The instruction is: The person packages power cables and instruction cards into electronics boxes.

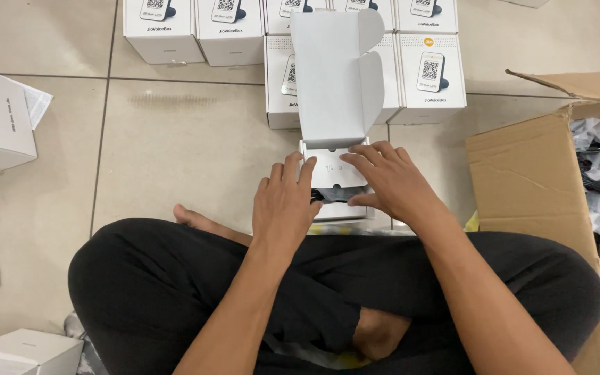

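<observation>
Head view, left hand (285, 205) and right hand (390, 182) flat, seemingly pressing open white box (333, 104) contents.

I get soft, even indoor light from overhead, fairly bright, with no hard glare on the tiled floor (175, 146). Shadows are faint: a pale one sits under the hands (335, 187) and beside the white boxes (425, 69) at the far edge. Focus is crisp in the middle; the near corners soften slightly, and the wide lens bends floor lines toward the left and right edges
</observation>
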